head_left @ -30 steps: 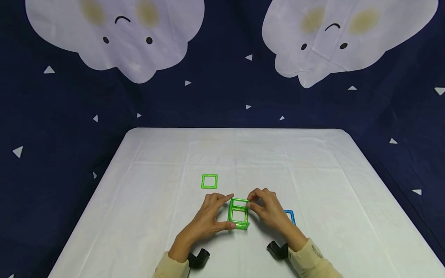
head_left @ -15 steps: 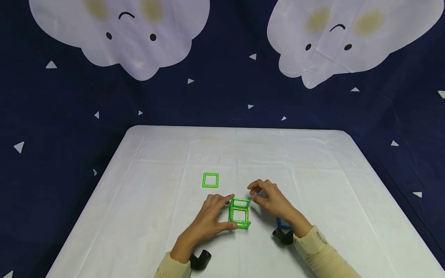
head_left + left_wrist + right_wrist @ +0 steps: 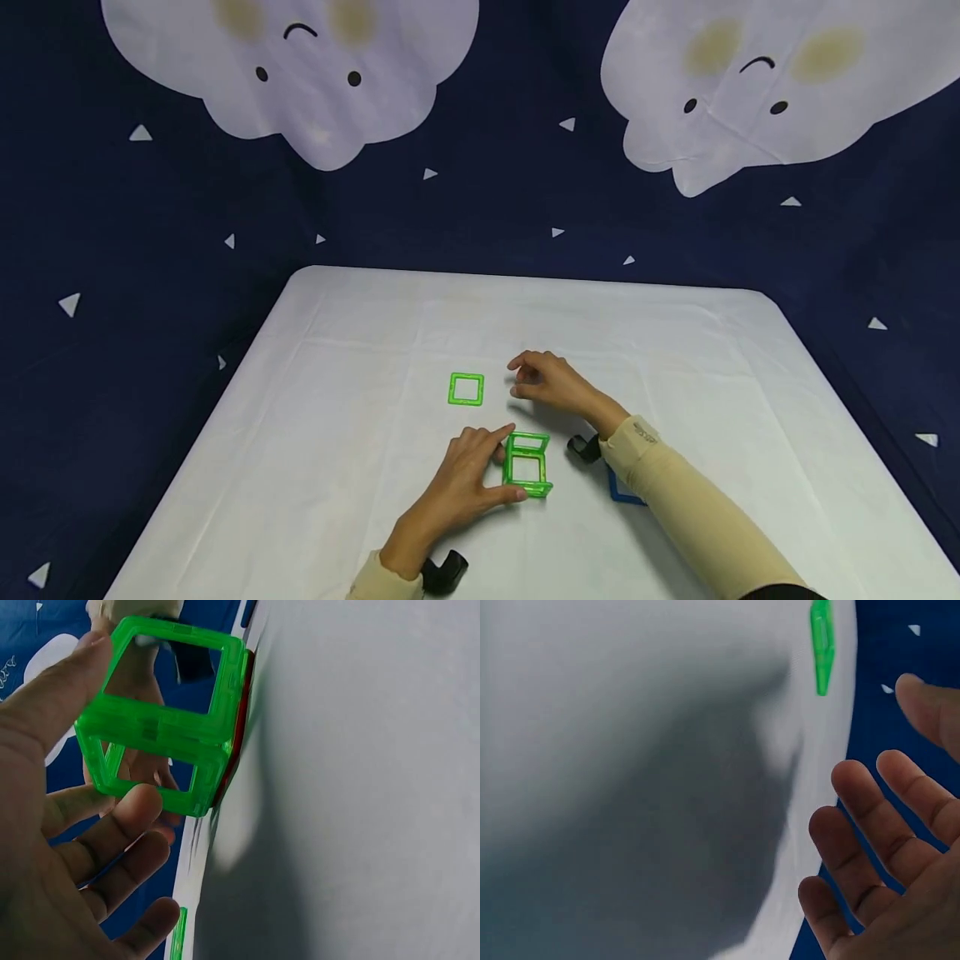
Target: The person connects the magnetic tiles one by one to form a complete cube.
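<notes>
My left hand holds a small structure of joined green magnetic tiles by its left side, thumb at the near end and fingers at the far end. The left wrist view shows the thumb on one panel and fingertips on another, with a red tile along the structure's table side. My right hand is above the table beyond the structure, fingers loosely bent and holding nothing. Just left of it, a loose green square tile lies flat. That green tile also appears near the top of the right wrist view.
A blue tile lies on the white-covered table, partly hidden under the right forearm. Black wrist cameras are strapped to both wrists. A dark blue cloth with clouds hangs behind the table's far edge.
My right hand has let go of the structure's right side and moved away and leftward, toward the loose green tile. The left hand keeps its hold, and the head view has shifted slightly.
</notes>
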`<state>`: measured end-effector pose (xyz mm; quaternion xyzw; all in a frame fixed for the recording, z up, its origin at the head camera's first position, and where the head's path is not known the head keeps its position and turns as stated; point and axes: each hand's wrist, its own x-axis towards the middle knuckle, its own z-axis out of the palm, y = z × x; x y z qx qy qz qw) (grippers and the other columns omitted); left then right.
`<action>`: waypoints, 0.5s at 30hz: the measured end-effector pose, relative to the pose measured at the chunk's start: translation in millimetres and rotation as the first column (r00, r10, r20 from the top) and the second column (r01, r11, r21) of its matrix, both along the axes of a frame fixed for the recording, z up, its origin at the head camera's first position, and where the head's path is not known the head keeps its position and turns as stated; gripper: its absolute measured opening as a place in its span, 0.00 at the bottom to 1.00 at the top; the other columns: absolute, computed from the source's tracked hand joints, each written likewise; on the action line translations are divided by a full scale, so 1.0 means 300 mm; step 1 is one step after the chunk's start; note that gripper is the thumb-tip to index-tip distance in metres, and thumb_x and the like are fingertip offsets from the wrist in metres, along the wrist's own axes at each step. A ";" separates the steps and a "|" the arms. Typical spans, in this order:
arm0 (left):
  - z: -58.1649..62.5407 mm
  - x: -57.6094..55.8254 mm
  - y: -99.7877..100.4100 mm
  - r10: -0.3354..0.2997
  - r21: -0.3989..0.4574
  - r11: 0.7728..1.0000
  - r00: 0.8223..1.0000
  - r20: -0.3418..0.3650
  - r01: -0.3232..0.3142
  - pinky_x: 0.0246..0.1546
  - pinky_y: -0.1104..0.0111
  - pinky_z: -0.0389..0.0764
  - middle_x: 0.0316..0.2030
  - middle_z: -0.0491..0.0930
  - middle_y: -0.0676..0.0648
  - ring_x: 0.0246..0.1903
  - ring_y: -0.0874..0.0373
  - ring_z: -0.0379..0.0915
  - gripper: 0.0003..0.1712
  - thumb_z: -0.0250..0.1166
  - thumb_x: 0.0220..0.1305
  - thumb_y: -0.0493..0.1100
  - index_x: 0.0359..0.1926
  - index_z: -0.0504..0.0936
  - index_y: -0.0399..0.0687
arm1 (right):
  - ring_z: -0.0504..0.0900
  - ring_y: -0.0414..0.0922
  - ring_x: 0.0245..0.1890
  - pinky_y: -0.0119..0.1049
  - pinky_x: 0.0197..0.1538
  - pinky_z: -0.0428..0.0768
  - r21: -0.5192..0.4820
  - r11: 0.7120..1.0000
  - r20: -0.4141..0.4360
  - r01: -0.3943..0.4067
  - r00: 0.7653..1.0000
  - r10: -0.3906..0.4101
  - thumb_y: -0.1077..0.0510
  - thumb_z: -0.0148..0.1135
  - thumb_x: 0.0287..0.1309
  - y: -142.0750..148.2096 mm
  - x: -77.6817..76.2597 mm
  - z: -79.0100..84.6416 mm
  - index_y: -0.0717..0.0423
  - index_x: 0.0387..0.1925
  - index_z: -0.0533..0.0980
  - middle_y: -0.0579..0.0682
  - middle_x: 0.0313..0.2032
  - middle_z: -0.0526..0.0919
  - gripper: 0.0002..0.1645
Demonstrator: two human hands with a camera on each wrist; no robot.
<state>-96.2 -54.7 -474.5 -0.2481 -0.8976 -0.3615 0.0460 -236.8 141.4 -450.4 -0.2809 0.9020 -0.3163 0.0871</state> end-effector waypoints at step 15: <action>0.016 0.016 0.012 0.008 -0.027 1.000 0.998 0.063 -0.006 0.55 0.63 0.63 0.27 0.75 0.58 0.33 0.69 0.62 0.50 0.71 0.47 0.59 0.68 0.62 0.47 | 0.74 0.43 0.41 0.47 0.52 0.69 0.178 0.980 -0.071 -0.085 0.993 0.099 0.41 0.66 0.51 -0.112 -0.078 -0.043 0.52 0.60 0.72 0.48 0.41 0.80 0.36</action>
